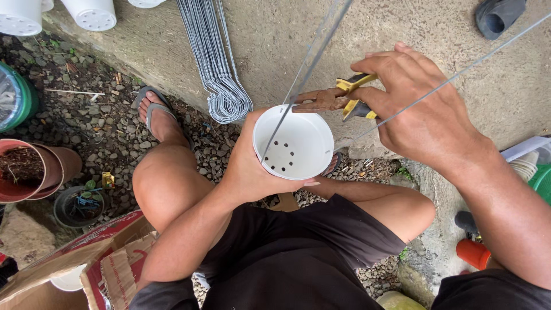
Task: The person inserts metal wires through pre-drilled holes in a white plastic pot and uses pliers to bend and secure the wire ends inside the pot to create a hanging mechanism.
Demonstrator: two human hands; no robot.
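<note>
My left hand (pixel 248 166) grips a small white plastic pot (pixel 301 135) with drain holes in its bottom, held over my lap with its mouth facing up. My right hand (pixel 422 109) holds rusty pliers with yellow handles (pixel 336 99), their jaws at the pot's far rim. Thin steel wires (pixel 313 54) run from the pot's rim up and out of the view, and one more wire (pixel 459 74) passes under my right hand. I sit with bare knees and one foot in a sandal (pixel 152 109) on gravel.
A bundle of bent wire hangers (pixel 221 74) lies on the concrete slab. White pots (pixel 92 12) stand upside down at the top left. Brown pots (pixel 34 169) and a cardboard box (pixel 74 267) are on the left, an orange cap (pixel 473 252) on the right.
</note>
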